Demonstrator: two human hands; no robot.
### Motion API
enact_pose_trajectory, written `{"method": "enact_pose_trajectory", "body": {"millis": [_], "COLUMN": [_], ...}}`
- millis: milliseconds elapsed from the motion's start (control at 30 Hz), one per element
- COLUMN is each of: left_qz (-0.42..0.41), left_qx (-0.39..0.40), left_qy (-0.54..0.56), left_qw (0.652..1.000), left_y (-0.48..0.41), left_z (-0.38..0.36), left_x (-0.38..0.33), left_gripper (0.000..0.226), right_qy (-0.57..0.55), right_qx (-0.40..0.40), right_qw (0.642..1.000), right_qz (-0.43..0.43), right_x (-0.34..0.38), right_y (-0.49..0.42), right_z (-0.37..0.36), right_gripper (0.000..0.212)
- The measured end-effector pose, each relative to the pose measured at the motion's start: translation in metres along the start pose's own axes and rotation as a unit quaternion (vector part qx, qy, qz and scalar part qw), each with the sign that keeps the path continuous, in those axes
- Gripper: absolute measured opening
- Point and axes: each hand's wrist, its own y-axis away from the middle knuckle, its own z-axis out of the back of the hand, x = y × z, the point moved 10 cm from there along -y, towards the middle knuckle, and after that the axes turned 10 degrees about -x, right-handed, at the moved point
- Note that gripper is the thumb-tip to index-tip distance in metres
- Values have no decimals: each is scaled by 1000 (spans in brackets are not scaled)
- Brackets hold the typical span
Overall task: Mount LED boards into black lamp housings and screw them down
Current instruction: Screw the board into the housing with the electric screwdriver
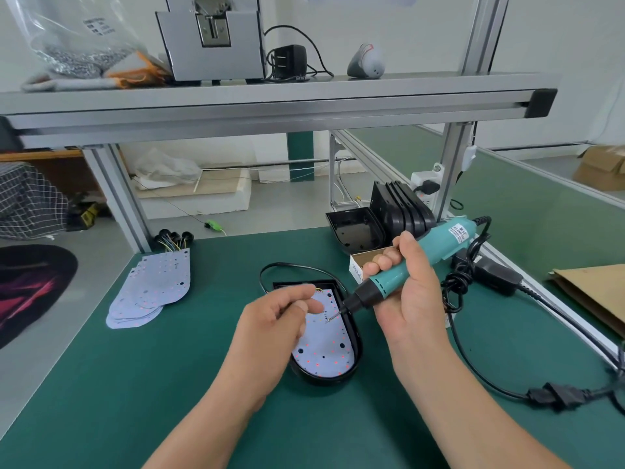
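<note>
A black lamp housing [355, 336] lies on the green mat at the centre, with a white LED board [326, 350] seated inside it. My right hand [411, 292] grips a teal electric screwdriver [419, 262], whose bit carries a small screw just above the board's upper part. My left hand [274, 319] hovers over the left side of the housing, fingers curled loosely, thumb and forefinger close together near the bit; whether they pinch something I cannot tell. A black cable [287, 265] loops from the housing's top.
A pile of spare LED boards [152, 292] with wired sockets lies at the left. Empty black housings [378, 214] and a small cardboard box [363, 262] stand behind the screwdriver. Power cables [490, 377] run along the right. An aluminium shelf [270, 103] spans overhead.
</note>
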Motion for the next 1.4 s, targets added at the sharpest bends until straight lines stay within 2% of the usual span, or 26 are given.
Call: {"method": "enact_pose_trajectory", "body": {"millis": [133,367,467,667,800,1033,1300,1400], "left_qz": [-28,-38,-66,-104,-115,-128,-129,-126], "left_qx": [-59,-30,-31,-39,-31,-21,-12,-9], "left_qy": [-89,-259,-341,-427,-451,-452,-442,-447], "left_qw": [994,965,937,897,885,882,888,886], "left_y": [-13,-11,-8,-7,-5,1,2,2], "left_z": [19,15,11,7,3,-6,-8,-9], "left_x": [4,13,6,2,3,1,0,0], "left_gripper": [32,11,19,31,32,22,20,18], "right_qy": [53,134,158,199,213,273,327,327], "right_qx": [15,76,96,117,130,248,333,343], "right_qw": [998,988,982,972,967,925,880,878], "right_qz": [10,21,28,40,50,91,84,64], "right_x": [-1,-17,-21,-26,-27,-34,-49,-53], "right_y": [-1,6,9,16,19,41,52,53], "right_z": [0,-8,-11,-17,-20,-43,-54,-53], "right_gripper": [15,17,21,14,12,9,21,15]}}
